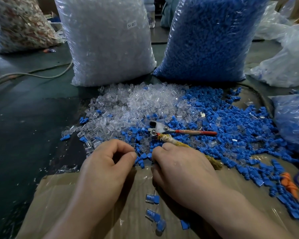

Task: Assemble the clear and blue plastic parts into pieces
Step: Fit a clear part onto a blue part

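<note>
Blue parts (142,157) lie between the fingertips of the two hands, which sit close together but not touching at the far edge of the cardboard (59,195). The left hand (107,164) is curled, thumb tip against forefinger; whether it pinches anything cannot be told. The right hand (181,169) is knuckles-up with its fingers tucked under and hidden, so its grip cannot be told either. Between the wrists, three assembled pieces (152,199), clear with blue, lie on the cardboard. Just beyond the right hand lie pliers (160,129), one handle red, the other wrapped in yellowish cloth and running behind that hand. Past them a heap of clear parts (136,104) spreads to the left, with more blue to the right, on a dark table (24,126). Behind stand a clear bag (107,45) and a blue bag (207,40), upright, side by side.
</note>
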A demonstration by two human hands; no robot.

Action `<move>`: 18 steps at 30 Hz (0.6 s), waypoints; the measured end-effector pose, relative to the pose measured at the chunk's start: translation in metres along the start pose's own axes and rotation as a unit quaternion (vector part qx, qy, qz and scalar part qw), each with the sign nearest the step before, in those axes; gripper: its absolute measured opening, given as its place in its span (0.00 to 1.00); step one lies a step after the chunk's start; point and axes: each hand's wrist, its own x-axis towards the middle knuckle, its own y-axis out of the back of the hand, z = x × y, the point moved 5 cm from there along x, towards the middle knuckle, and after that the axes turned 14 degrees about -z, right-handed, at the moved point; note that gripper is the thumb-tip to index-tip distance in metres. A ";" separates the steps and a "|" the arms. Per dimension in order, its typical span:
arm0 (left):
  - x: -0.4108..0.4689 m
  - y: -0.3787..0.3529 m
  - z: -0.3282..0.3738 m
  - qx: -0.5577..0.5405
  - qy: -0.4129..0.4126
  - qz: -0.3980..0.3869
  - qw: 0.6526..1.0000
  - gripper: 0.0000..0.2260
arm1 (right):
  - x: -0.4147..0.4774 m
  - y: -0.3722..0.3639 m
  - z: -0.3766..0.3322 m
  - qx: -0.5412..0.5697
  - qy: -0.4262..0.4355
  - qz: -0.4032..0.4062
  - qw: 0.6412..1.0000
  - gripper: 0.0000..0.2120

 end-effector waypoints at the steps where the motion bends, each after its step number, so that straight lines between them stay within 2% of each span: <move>1: 0.000 0.000 0.000 -0.012 0.005 0.000 1.000 0.06 | -0.001 0.000 0.000 0.005 0.002 -0.003 1.000 0.08; 5: 0.002 -0.002 -0.004 -0.108 0.028 -0.020 0.994 0.10 | -0.006 0.000 0.002 0.012 0.008 -0.023 1.000 0.08; 7: 0.002 -0.004 -0.004 -0.120 0.034 -0.041 0.991 0.11 | -0.008 0.002 0.003 0.012 0.007 -0.028 0.999 0.07; 10: 0.002 -0.007 -0.004 -0.141 0.029 -0.052 0.988 0.07 | -0.009 0.002 0.005 0.016 0.010 -0.028 0.999 0.05; 13: 0.002 -0.009 -0.003 -0.180 0.027 -0.060 0.981 0.05 | -0.010 0.002 0.005 0.023 0.017 -0.015 0.999 0.07; 15: 0.001 -0.011 -0.003 -0.225 0.029 -0.062 0.972 0.04 | -0.013 0.005 0.007 0.052 0.012 0.006 0.999 0.04; 18: 0.000 -0.016 0.000 -0.269 0.024 -0.070 0.960 0.08 | -0.018 0.011 0.019 0.184 -0.020 0.067 0.980 0.03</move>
